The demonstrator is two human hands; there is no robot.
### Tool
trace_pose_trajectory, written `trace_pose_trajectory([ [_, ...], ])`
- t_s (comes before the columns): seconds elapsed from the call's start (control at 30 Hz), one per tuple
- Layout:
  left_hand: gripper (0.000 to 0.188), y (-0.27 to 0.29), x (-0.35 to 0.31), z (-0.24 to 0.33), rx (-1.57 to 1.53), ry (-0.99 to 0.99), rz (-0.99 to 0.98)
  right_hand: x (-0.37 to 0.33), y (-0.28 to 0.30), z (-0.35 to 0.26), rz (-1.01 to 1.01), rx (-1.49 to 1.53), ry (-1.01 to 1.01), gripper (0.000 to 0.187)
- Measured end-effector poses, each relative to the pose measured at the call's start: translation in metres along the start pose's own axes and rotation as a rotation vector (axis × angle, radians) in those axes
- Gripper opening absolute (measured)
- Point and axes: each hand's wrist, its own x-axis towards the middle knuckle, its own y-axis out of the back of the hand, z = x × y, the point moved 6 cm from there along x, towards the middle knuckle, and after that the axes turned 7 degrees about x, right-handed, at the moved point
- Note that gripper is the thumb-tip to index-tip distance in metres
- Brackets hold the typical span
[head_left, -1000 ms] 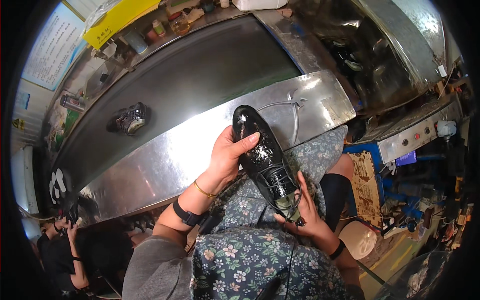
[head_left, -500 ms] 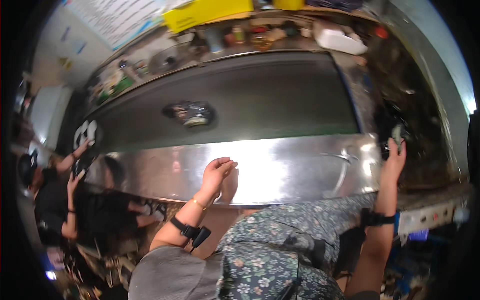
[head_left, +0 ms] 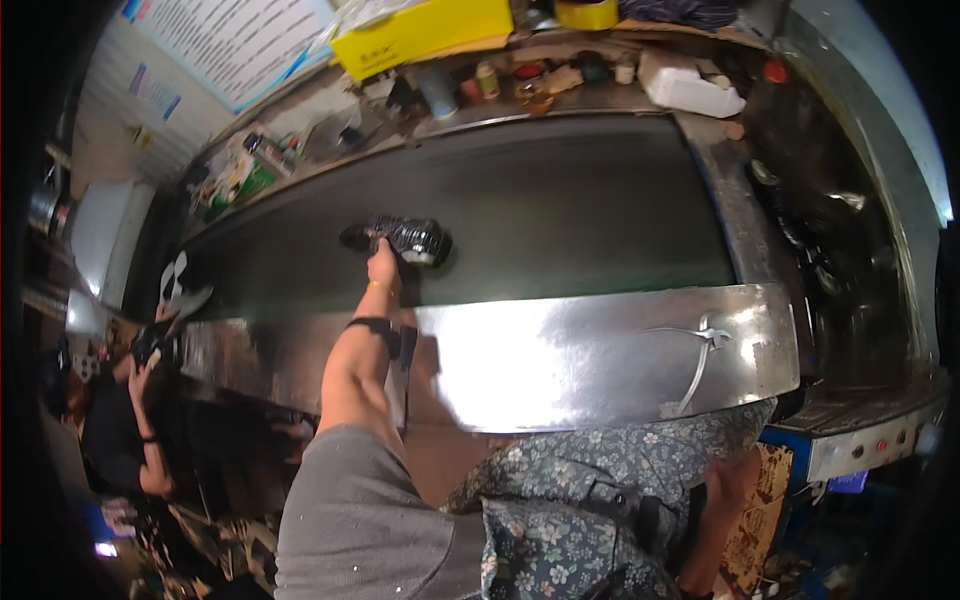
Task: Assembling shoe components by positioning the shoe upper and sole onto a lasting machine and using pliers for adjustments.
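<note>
A glossy black shoe (head_left: 418, 240) with a pale patch at its near end lies on the dark conveyor belt (head_left: 570, 200). My left hand (head_left: 382, 266) reaches over the metal ledge and is closed on the left part of the shoe. The thumb shows on the near side, while the other fingers are mostly hidden. Low at the right, beside my flowered apron (head_left: 600, 470), is my right hand (head_left: 728, 490). It is smeared and in shadow, so its fingers cannot be made out.
A steel ledge (head_left: 570, 370) runs along the belt's near side, with a pair of pliers (head_left: 708, 335) on it. Bottles and a white jug (head_left: 690, 85) line the far shelf. More black items (head_left: 790, 225) lie at right. A co-worker (head_left: 120, 420) handles dark pieces at left.
My left hand has gone from above the ledge out to the shoe and taken hold of it. My right hand has left the black items at right and dropped beside my apron.
</note>
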Motion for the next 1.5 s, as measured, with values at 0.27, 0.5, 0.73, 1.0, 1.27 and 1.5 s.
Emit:
trace_pose_trajectory([
  [0.27,0.063,-0.023,-0.081,0.057,0.671,-0.625,0.043,-0.029,0.018,0.036,0.236,0.436,-0.516,0.031],
  [0.5,0.045,-0.057,-0.178,0.038,-0.083,-0.030,-0.960,0.029,-0.009,-0.040,-0.074,0.390,-0.127,0.021],
  [0.73,0.069,-0.049,-0.462,0.004,-0.763,0.921,-2.123,0.075,0.000,-0.174,-0.026,0.781,0.368,0.087],
  [1.0,0.089,-0.108,-0.585,0.034,-0.240,0.110,-2.138,-0.012,0.057,-0.205,0.303,-0.175,0.641,0.046],
  [1.27,0.051,-0.148,-0.647,0.026,-0.060,-0.054,-2.115,-0.025,0.069,-0.146,0.299,-0.220,0.469,0.057],
  [1.5,0.055,-0.132,-0.637,0.066,-0.165,-1.393,-1.607,-0.046,0.015,-0.075,0.216,0.572,-0.096,0.043],
])
